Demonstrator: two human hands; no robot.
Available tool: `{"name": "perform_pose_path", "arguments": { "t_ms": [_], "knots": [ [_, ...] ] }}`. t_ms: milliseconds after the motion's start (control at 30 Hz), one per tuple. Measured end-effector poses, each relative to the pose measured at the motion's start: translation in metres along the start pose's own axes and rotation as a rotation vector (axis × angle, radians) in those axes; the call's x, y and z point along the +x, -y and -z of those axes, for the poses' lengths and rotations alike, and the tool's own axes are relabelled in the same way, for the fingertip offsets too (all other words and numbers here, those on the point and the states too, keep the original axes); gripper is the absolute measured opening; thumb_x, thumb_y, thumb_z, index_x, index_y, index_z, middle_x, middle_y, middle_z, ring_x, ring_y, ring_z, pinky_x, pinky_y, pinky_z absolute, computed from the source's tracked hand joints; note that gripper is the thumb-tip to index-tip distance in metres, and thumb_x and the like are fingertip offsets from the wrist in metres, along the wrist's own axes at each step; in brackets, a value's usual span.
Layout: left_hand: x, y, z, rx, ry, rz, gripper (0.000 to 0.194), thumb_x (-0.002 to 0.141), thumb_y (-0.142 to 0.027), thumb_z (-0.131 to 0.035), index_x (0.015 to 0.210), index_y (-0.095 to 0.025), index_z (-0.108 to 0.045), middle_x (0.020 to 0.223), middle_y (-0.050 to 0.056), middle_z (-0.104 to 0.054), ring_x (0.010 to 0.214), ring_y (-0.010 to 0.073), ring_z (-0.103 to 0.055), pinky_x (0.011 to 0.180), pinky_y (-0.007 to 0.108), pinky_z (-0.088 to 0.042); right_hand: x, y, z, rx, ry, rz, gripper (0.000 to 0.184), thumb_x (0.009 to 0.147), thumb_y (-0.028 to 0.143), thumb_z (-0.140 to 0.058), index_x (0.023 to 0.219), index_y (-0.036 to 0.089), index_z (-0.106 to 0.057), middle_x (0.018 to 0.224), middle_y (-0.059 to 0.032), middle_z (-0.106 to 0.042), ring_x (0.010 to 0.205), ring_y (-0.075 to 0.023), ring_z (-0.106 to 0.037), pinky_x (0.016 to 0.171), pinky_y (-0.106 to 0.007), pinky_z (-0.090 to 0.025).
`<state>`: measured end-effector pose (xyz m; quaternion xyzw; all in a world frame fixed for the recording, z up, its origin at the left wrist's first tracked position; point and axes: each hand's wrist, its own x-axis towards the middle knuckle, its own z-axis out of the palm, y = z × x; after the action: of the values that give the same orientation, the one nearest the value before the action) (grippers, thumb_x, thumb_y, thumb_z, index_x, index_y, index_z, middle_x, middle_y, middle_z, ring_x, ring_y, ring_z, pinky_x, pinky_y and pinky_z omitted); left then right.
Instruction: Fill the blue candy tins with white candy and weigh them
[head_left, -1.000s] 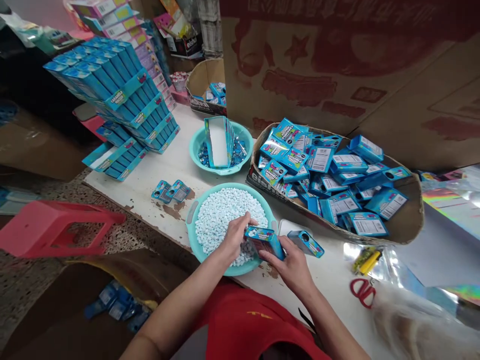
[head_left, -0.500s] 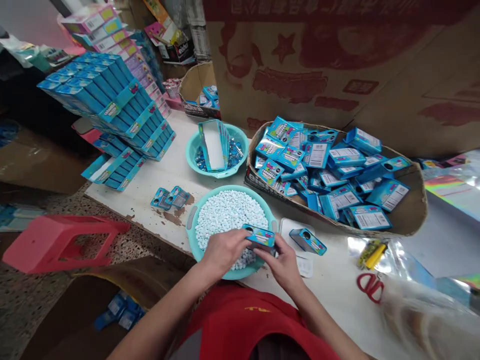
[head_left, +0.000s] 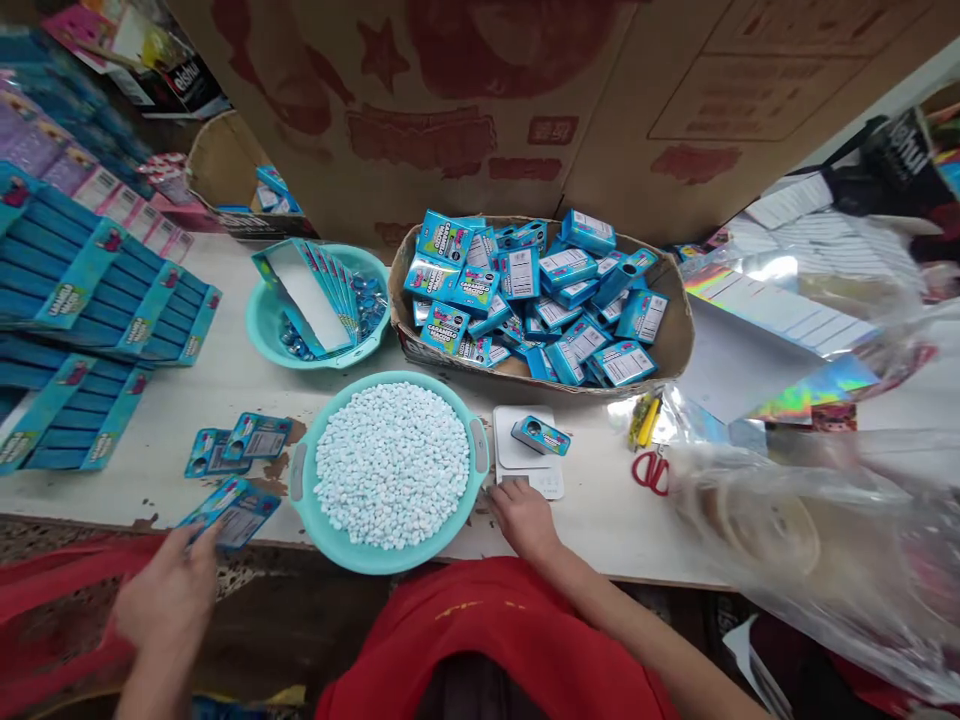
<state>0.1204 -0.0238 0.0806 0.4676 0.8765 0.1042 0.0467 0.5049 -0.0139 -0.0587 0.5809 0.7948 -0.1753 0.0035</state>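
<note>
My left hand (head_left: 169, 590), slightly blurred, pinches the near edge of a small blue candy box (head_left: 244, 515) low over the table's front left edge. Two similar boxes (head_left: 259, 437) lie just beyond it. My right hand (head_left: 526, 520) holds nothing; its fingers rest at the near left corner of a white scale (head_left: 551, 482). On the scale's plate lies another blue box (head_left: 541, 435) with a dark round opening at one end. Between my hands stands a turquoise basin (head_left: 300, 500) full of small pale candies (head_left: 394, 465).
A cut-down carton (head_left: 679, 335) heaped with blue boxes stands behind the scale. Another turquoise bowl (head_left: 259, 345) holds folded cardboard trays and wrapped pieces. Stacked box displays (head_left: 112, 300) rise at left. Red scissors (head_left: 651, 470) and plastic wrap (head_left: 787, 540) lie at right.
My hands have parted from above the basin. The left carried the box to the left front edge; the right let go and moved down to the scale. The view has swung right.
</note>
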Motion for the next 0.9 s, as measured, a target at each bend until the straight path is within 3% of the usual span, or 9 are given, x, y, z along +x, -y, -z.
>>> {"name": "perform_pose_path", "arguments": {
  "t_ms": [67,133,200,400,467,567,667,800,900],
  "knots": [
    [0.016,0.000,-0.053,0.139,-0.025,0.229,0.032,0.079,-0.052,-0.045,0.083,-0.028,-0.066,0.038,-0.002,-0.045,0.041,0.0207,-0.045,0.048,0.033,-0.040,0.016,0.009,-0.007,-0.005,0.020,0.029,0.018,0.084,0.007,-0.052,0.087,0.017,-0.067,0.086,-0.0109,-0.067,0.089,-0.0246,-0.057,0.068,-0.032,-0.042],
    [0.031,0.003,-0.095,0.129,-0.014,0.254,0.033,0.081,-0.044,-0.047,0.091,-0.021,-0.068,0.052,0.004,-0.057,0.054,0.0236,-0.054,0.054,0.033,-0.041,0.028,0.016,-0.011,-0.008,0.035,0.053,0.019,0.082,0.004,-0.053,0.085,0.016,-0.067,0.085,-0.0128,-0.067,0.090,-0.0261,-0.056,0.070,-0.034,-0.041],
    [0.039,0.009,-0.116,0.077,0.022,0.246,0.033,0.082,-0.039,-0.048,0.097,-0.017,-0.068,0.063,0.008,-0.063,0.063,0.0251,-0.057,0.058,0.033,-0.041,0.034,0.018,-0.015,-0.006,0.038,0.067,0.019,0.081,0.004,-0.053,0.083,0.015,-0.067,0.086,-0.0141,-0.068,0.090,-0.0268,-0.056,0.071,-0.035,-0.040],
    [0.022,-0.003,-0.107,-0.070,-0.090,0.211,0.035,0.086,-0.040,-0.047,0.107,-0.017,-0.061,0.085,0.010,-0.067,0.076,0.0239,-0.060,0.068,0.032,-0.042,0.015,0.002,0.003,0.008,-0.026,-0.005,0.017,0.084,0.009,-0.052,0.081,0.017,-0.067,0.081,-0.0102,-0.068,0.082,-0.0239,-0.059,0.068,-0.032,-0.042],
    [0.010,-0.025,-0.109,-0.172,-0.111,0.080,0.031,0.089,-0.039,-0.041,0.100,-0.018,-0.062,0.089,0.009,-0.067,0.080,0.0221,-0.060,0.073,0.032,-0.043,0.003,0.003,0.019,0.090,-0.156,-0.055,0.019,0.089,0.017,-0.047,0.090,0.018,-0.066,0.085,-0.0085,-0.067,0.083,-0.0220,-0.060,0.071,-0.032,-0.044],
    [-0.005,-0.071,-0.125,-0.320,0.015,-0.301,0.034,0.091,-0.037,-0.035,0.097,-0.018,-0.062,0.097,0.010,-0.067,0.094,0.0217,-0.059,0.087,0.033,-0.043,0.002,0.023,0.037,0.335,-0.380,0.022,0.021,0.092,0.022,-0.044,0.097,0.022,-0.065,0.087,-0.0060,-0.067,0.081,-0.0191,-0.060,0.072,-0.031,-0.046],
    [-0.014,-0.113,-0.141,-0.311,0.173,-0.604,0.038,0.092,-0.038,-0.034,0.113,-0.017,-0.059,0.118,0.011,-0.061,0.116,0.0241,-0.050,0.101,0.038,-0.035,0.026,0.057,0.035,0.395,-0.384,0.180,0.020,0.092,0.023,-0.046,0.096,0.024,-0.066,0.084,-0.0046,-0.069,0.079,-0.0194,-0.059,0.069,-0.032,-0.046],
    [-0.020,-0.142,-0.148,-0.143,0.207,-0.715,0.043,0.093,-0.039,-0.035,0.128,-0.019,-0.050,0.129,0.011,-0.054,0.120,0.0263,-0.044,0.100,0.041,-0.033,0.057,0.079,0.023,0.304,-0.404,0.203,0.020,0.091,0.025,-0.049,0.103,0.021,-0.065,0.109,-0.0074,-0.067,0.089,-0.0230,-0.056,0.073,-0.036,-0.047],
    [-0.022,-0.147,-0.151,0.000,0.131,-0.747,0.045,0.090,-0.046,-0.043,0.121,-0.017,-0.057,0.115,0.015,-0.058,0.105,0.0285,-0.051,0.087,0.040,-0.039,0.047,0.061,0.024,0.366,-0.497,0.220,0.018,0.090,0.021,-0.051,0.102,0.022,-0.064,0.107,-0.0063,-0.066,0.092,-0.0213,-0.055,0.077,-0.035,-0.047]
  ]
}}
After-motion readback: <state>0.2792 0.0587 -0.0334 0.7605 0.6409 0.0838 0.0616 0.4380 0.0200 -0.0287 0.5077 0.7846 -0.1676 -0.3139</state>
